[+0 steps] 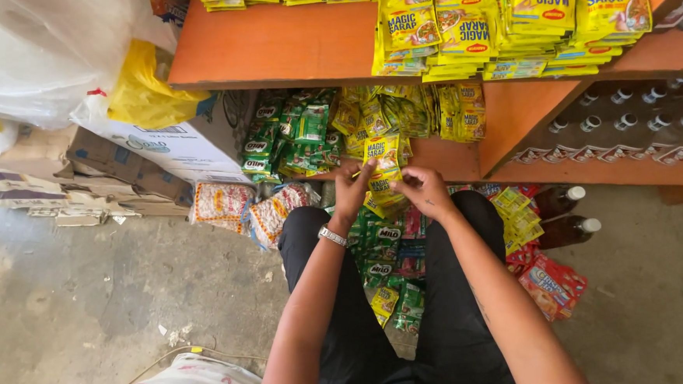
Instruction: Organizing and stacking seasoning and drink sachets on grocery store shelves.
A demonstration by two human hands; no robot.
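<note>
So the person is crouched or sitting in front of the orange shelf (287, 49), knees apart, and both hands meet right at the lower shelf's front edge. The left hand (351, 191) and the right hand (422, 190) are each pinched shut on a strip of yellow sachets (382, 169) — left gripping the lower part, right on the side a bit higher. The strip stands up between them, probably because holding it at two spots keeps it taut and lets the packets be counted or parted along the joins.

Behind the strip, on the lower shelf, sit green sachets (294, 131) to the left and more yellow ones (420, 110) beside them, sorted by colour, which looks like deliberate grouping. The top shelf has flat stacks of yellow packets (474, 31), laid overlapping so they don't slide.

Below the shelf, on the floor between the legs, there's a loose heap of green and mixed packets (389, 257), likely the working pile within easy reach. Two bottles (562, 215) lie right of that, and flattened cardboard (69, 178) is left of the shelf.
</note>
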